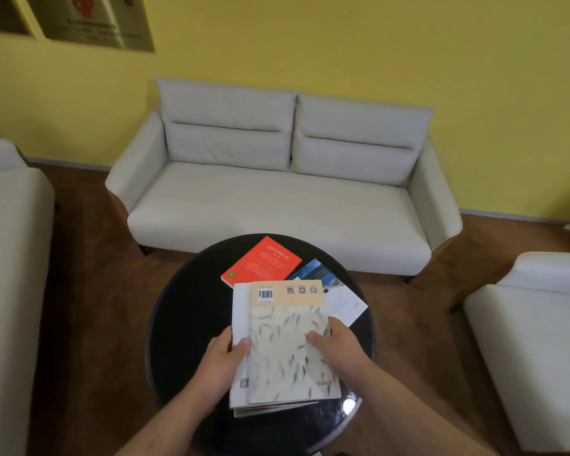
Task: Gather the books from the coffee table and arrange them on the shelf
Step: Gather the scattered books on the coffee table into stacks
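Observation:
A round black coffee table stands in front of me. Over its near half I hold a small stack of books; the top one is pale with a fish pattern and a tan strip bearing a barcode, a white book lies under it. My left hand grips the stack's left edge, thumb on top. My right hand grips its right edge. A red book lies flat at the table's far side. A blue and white book lies to its right, partly under the stack.
A white two-seat sofa stands behind the table against the yellow wall. Another white sofa is at the left, and a white seat at the right. Brown floor surrounds the table. No shelf is in view.

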A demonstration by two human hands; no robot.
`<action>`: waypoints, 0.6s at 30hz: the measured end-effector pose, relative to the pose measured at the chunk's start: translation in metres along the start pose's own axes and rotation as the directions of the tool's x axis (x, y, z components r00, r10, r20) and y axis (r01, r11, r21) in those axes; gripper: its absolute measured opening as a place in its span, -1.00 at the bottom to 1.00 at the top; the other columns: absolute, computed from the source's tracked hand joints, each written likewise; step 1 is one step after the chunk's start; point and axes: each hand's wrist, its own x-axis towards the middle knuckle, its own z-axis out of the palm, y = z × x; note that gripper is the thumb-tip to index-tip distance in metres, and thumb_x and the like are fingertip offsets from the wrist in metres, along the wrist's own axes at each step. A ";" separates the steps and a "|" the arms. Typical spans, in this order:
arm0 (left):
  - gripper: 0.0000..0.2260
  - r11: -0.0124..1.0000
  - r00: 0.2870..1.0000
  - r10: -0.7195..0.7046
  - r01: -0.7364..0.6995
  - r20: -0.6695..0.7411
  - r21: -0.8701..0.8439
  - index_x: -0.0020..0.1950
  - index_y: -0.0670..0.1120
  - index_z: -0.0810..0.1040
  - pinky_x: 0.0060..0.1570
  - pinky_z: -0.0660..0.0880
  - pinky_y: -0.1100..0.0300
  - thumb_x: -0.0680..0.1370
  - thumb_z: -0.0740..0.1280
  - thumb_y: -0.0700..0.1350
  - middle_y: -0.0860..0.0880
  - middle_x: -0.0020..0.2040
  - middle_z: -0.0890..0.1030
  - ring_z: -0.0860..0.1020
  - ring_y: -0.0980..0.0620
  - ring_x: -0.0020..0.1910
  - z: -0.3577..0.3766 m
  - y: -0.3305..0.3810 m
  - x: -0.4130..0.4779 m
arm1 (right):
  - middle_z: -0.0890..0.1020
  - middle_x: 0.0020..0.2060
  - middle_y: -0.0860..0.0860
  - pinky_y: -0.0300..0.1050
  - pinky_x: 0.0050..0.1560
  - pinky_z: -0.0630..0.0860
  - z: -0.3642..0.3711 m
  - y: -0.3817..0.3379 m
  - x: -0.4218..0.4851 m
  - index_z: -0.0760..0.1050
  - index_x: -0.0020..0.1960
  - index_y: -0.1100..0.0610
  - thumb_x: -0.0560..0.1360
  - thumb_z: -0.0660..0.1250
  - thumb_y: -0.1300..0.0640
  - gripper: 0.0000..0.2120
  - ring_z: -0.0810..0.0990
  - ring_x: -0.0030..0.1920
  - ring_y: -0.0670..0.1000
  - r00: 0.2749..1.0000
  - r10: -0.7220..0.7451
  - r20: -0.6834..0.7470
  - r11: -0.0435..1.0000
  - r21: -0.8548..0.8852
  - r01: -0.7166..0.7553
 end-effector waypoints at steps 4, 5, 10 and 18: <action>-0.67 0.999 0.999 -0.035 0.035 -0.005 0.030 0.41 0.19 0.28 0.10 0.50 0.12 0.63 0.10 0.09 -0.02 0.31 0.35 0.48 0.08 0.16 0.009 0.011 -0.003 | 0.59 0.24 0.00 0.13 0.27 0.59 0.021 0.007 0.013 0.41 0.38 0.01 0.58 0.30 -0.04 -0.61 0.62 0.19 0.06 0.999 -0.008 0.050 0.996 -0.090 0.012; -0.65 0.999 0.999 -0.034 0.034 -0.001 0.009 0.40 0.23 0.28 0.13 0.52 0.08 0.61 0.10 0.13 -0.01 0.34 0.37 0.50 0.06 0.18 0.009 0.005 0.001 | 0.55 0.27 0.02 0.14 0.28 0.57 0.025 0.009 0.016 0.36 0.41 0.00 0.55 0.28 -0.07 -0.55 0.59 0.22 0.08 0.999 0.001 0.045 0.997 -0.083 0.003; -0.73 0.970 0.998 0.002 0.011 0.055 -0.242 0.36 0.27 0.29 0.30 0.47 -0.12 0.66 0.11 0.06 0.08 0.27 0.55 0.55 0.02 0.24 0.015 -0.002 -0.003 | 0.49 0.31 0.02 0.02 0.23 0.55 0.032 0.006 0.017 0.27 0.48 -0.03 0.63 0.21 0.04 -0.58 0.55 0.25 0.06 0.997 0.010 0.083 1.000 -0.005 -0.009; -0.66 0.987 0.998 0.057 -0.058 -0.011 -0.153 0.43 0.27 0.20 0.23 0.52 -0.03 0.67 0.12 0.06 0.16 0.24 0.55 0.58 0.11 0.16 0.021 0.001 -0.004 | 0.49 0.31 -0.03 0.01 0.29 0.54 0.032 0.006 0.010 0.27 0.44 -0.07 0.67 0.18 0.02 -0.65 0.53 0.31 0.03 0.993 -0.064 0.097 0.998 0.010 0.063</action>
